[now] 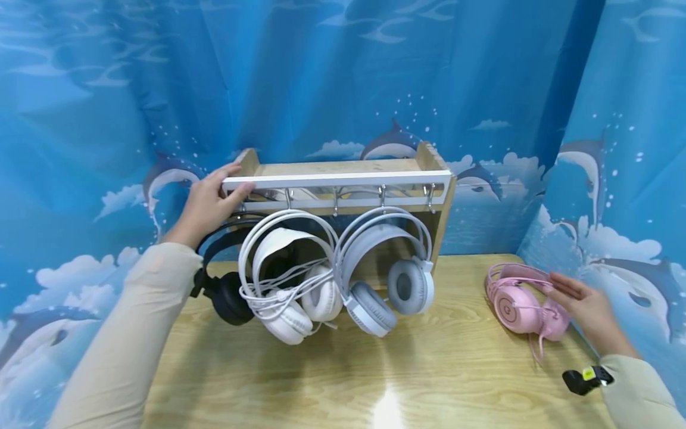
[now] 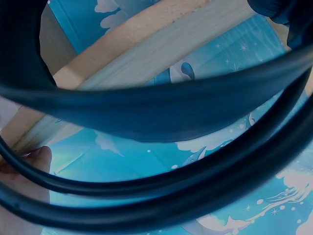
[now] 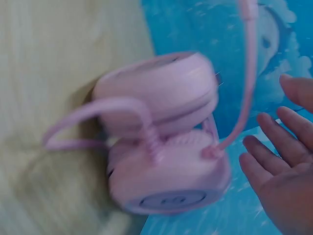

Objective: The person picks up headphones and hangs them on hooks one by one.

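Note:
My left hand [image 1: 208, 201] grips the left end of a wooden rack [image 1: 337, 168], thumb over its white front rail and fingers around the side panel. Black headphones [image 1: 233, 298] hang just below this hand; their band [image 2: 161, 115] fills much of the left wrist view. White headphones [image 1: 286, 322] with a bundled cable and grey-white headphones [image 1: 409, 286] hang beside them. At the right, pink headphones [image 1: 517, 307] lie on the table. My right hand [image 1: 589, 307] is beside them, its fingers [image 3: 286, 134] extended and apart from the earcups in the right wrist view.
Several metal hooks [image 1: 336, 202] line the rack's rail. The wooden table [image 1: 439, 363] ends at a blue dolphin-print curtain [image 1: 332, 77] behind and on the right. A black device [image 1: 586, 379] is strapped at my right wrist.

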A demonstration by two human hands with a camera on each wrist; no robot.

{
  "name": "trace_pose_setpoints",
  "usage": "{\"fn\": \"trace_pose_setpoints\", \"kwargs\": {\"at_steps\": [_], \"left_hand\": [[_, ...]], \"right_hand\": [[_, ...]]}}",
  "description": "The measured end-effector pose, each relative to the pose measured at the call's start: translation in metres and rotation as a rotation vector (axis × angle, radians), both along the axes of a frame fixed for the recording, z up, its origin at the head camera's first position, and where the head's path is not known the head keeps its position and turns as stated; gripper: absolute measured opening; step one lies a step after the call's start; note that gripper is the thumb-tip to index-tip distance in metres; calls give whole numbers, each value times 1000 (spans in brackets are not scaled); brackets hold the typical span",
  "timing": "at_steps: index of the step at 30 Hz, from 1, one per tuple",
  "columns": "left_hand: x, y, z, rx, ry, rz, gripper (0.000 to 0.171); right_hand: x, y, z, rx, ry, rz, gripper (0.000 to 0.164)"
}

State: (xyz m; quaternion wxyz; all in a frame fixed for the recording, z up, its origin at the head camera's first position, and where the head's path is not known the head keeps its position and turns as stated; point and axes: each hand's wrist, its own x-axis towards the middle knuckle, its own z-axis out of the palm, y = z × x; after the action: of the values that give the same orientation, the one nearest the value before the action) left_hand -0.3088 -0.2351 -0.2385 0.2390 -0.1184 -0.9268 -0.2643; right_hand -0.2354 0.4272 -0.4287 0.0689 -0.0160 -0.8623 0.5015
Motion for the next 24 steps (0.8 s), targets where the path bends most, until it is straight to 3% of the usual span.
{"fn": "trace_pose_setpoints", "kwargs": {"at_steps": [3,8,15,24], "left_hand": [[-1,0,0,-5,-6,-2,66],[-1,-1,0,-9,-7,-3,66],[1,-1,1,-12,-12,8,66],[0,-1,0,-15,-4,0,64]], "right_hand": [[2,3,-7,233,-14,-26,65],[4,9,-21,403,22,9,59],[5,8,-33,370,118,37,54],[9,1,-45,424,284,78,44]]}}
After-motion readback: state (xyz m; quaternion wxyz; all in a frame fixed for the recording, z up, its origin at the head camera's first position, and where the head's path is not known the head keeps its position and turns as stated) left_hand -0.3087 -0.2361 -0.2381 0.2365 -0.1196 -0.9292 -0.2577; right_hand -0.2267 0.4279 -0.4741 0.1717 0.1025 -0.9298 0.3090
